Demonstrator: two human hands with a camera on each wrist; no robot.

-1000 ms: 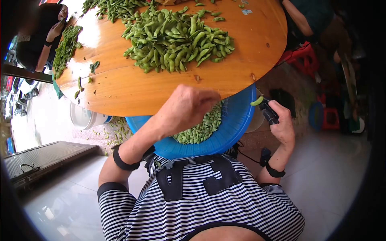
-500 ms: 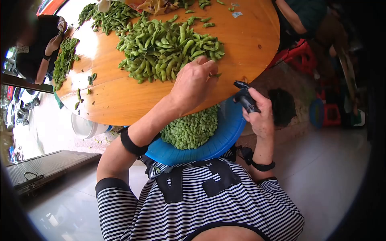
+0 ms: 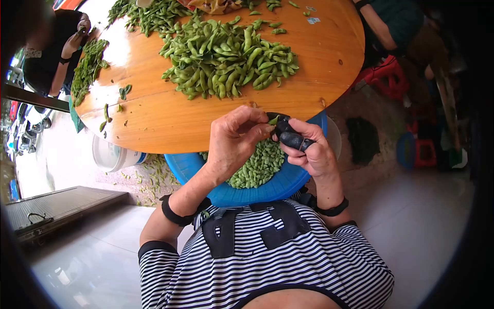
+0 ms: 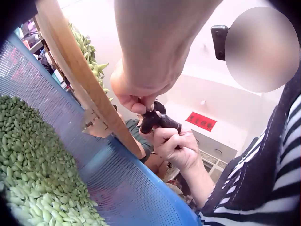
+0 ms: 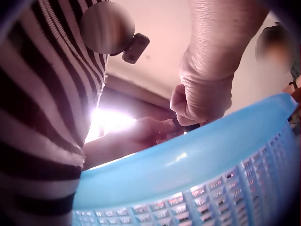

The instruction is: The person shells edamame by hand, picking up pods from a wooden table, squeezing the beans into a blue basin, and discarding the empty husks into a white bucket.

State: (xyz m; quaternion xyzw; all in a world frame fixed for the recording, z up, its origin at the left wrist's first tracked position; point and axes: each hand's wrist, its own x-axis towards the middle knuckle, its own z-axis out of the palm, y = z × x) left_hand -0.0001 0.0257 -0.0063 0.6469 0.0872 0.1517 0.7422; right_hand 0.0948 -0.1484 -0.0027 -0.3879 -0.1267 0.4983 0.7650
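In the head view, the left hand (image 3: 230, 142) pinches a green pod (image 3: 274, 121) between thumb and fingers, above the blue basket (image 3: 231, 196) of shelled beans (image 3: 257, 167). The right hand (image 3: 315, 154) meets it from the other side; black coverings are on its thumb and forefinger, which hold the pod's other end. Its remaining fingers are curled. In the left wrist view, the left hand (image 4: 141, 89) and right hand (image 4: 175, 146) touch at the fingertips. The right wrist view shows the basket's rim (image 5: 188, 150) partly hiding the hands, with the pod out of sight.
A large heap of pods (image 3: 226, 59) lies on the round wooden table (image 3: 154, 118). A white bucket (image 3: 108, 154) stands below its left edge. Another person (image 3: 49, 56) is at the far left, and someone else (image 3: 393, 26) at the upper right. Red stools (image 3: 391, 80) stand at the right.
The left hand has gone from the bowl area to the pod heap and back with a pod. The right hand has moved left, and the two hands now meet above the basket.
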